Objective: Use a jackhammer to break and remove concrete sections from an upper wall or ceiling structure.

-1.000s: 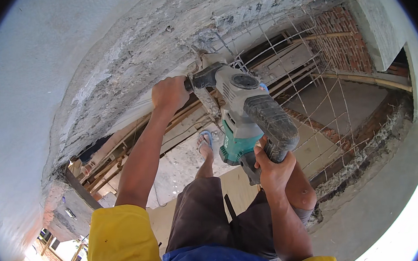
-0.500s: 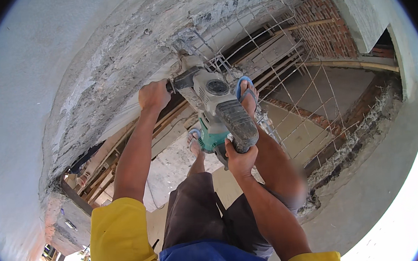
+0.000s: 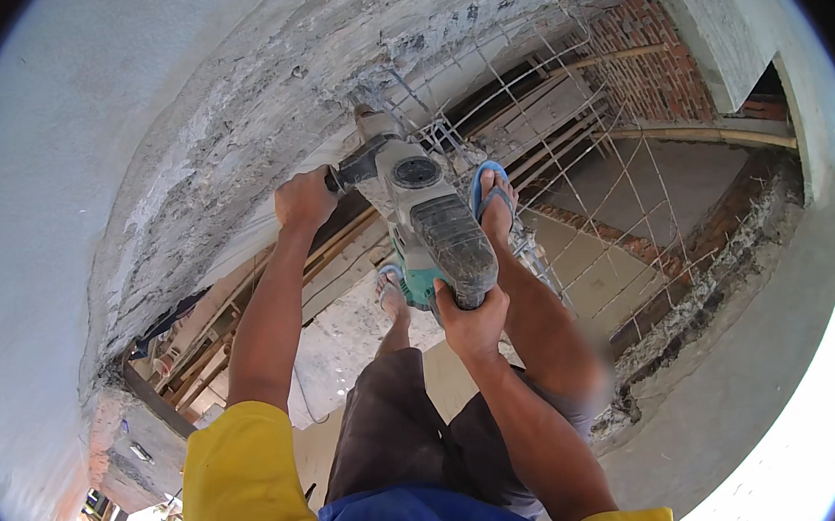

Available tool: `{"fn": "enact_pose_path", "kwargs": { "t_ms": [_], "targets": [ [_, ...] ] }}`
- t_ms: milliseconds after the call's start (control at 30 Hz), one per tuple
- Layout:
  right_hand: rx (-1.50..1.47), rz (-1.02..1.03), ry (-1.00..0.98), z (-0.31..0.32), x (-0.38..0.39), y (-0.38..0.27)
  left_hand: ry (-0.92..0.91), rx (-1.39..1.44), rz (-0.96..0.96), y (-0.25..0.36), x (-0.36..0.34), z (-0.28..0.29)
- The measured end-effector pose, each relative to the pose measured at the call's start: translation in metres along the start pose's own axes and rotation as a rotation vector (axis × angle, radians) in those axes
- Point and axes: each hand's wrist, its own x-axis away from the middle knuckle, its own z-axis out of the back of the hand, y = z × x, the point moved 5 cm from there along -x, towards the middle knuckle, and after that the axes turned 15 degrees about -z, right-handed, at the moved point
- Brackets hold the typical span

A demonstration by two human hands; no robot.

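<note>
The left hand [image 3: 303,199] is clenched around the black side handle of a rotary hammer [image 3: 429,224], and the right hand [image 3: 473,317] grips the rear handle at the tool's lower end, fingers wrapped tight. The tool, grey-bodied with a teal base and coated in dust, points up and away from the person, its nose pressed against the broken edge of the concrete slab [image 3: 252,106], just where the rough chipped band meets the smooth plastered face. Below the tool stand the person's feet in blue sandals: the right foot [image 3: 494,203] rests on the exposed steel rebar mesh [image 3: 564,116] that juts from the slab's edge, the left foot [image 3: 390,293] lower down beside the tool's base. Yellow sleeves and blue and brown clothing fill the lower edge of the view. Beyond the mesh lie a red brick wall [image 3: 650,67], wooden formwork beams [image 3: 546,138] and a lower concrete floor [image 3: 671,176] with rubble along its border. Judging by the stance, the chipping of concrete off the slab edge is under way; the next move seems to call for steady two-handed pressure into the edge, while keeping the bit away from the bars and footing secure on the mesh.
</note>
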Motion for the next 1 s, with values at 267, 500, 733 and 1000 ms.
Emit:
{"fn": "enact_pose_path", "kwargs": {
  "t_ms": [267, 500, 733, 1000],
  "targets": [
    [0.168, -0.088, -0.027, 0.006, -0.028, -0.066, -0.018, 0.093, 0.059, 0.003, -0.006, 0.01],
    [0.375, 0.008, -0.028, 0.012, -0.075, -0.113, 0.028, 0.199, 0.172, 0.013, -0.018, 0.013],
    [0.453, 0.031, -0.096, 0.0, -0.093, -0.15, 0.081, 0.287, 0.238, 0.01, -0.031, -0.002],
    [0.5, 0.016, -0.14, -0.034, -0.101, -0.113, 0.039, 0.345, 0.229, -0.012, -0.047, -0.032]
  ]
}}
